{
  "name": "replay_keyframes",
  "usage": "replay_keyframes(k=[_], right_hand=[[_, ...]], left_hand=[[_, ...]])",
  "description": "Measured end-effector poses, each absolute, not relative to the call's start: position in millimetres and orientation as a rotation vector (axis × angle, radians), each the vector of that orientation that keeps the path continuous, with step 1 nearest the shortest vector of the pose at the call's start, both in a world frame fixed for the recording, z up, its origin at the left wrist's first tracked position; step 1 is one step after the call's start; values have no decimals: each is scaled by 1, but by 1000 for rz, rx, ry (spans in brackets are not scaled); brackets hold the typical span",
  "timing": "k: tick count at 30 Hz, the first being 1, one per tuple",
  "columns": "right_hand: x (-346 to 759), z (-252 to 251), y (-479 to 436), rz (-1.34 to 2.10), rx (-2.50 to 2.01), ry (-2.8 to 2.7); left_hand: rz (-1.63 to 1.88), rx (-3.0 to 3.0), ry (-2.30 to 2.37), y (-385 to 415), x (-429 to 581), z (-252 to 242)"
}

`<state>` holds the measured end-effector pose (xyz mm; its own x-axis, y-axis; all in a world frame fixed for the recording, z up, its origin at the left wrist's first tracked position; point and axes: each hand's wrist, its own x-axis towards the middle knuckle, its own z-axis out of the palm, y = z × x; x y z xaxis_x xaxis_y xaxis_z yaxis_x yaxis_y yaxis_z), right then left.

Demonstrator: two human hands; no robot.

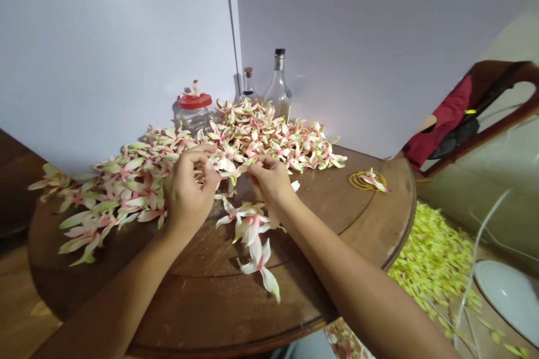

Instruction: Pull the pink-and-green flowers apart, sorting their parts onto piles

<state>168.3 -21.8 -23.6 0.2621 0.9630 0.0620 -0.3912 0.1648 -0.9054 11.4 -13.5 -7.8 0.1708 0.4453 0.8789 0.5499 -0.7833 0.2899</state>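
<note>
Both my hands meet over the middle of a round wooden table [197, 303]. Between them is a pink and white flower [227, 166] with pale green petal tips. My left hand [193, 182] has thumb and forefinger curled together at the flower's left side. My right hand [269, 176] pinches its right side. Below the hands lies a small cluster of the same flowers [252, 224], with one single flower [259, 266] nearest me. A large heap of these flowers [261, 134] spreads behind my hands and along the left side of the table.
A clear jar with a red lid [194, 102] and two glass bottles [278, 87] stand behind the heap. Yellow rubber bands [362, 180] lie at the right with a flower on them. Yellow-green petals [433, 252] cover the floor. A chair [497, 118] with red cloth stands right.
</note>
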Motion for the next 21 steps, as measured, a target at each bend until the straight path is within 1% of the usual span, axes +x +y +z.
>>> replay_keyframes(k=[2, 4, 6, 8, 14, 18, 21], right_hand=[[174, -23, -20, 1150, -880, -762], [178, -21, -20, 1151, -852, -800], [181, -19, -21, 1097, -866, -861], [184, -17, -21, 1019, -908, -929], [182, -17, -24, 926, -906, -1218], [178, -19, -25, 943, -905, -1279], [178, -21, -23, 985, -913, -1205]], left_hand=[[-1706, -2503, -992, -12, 9, -6], [-1596, -2690, -910, -10, 7, -7], [-1466, -2787, -848, -8, 7, -8], [-1416, -2819, -845, -7, 6, -10], [-1400, -2622, -943, -4, 9, -8], [-1447, -2496, -809, -3, 9, -5], [-1438, -2553, -656, -3, 7, -2]])
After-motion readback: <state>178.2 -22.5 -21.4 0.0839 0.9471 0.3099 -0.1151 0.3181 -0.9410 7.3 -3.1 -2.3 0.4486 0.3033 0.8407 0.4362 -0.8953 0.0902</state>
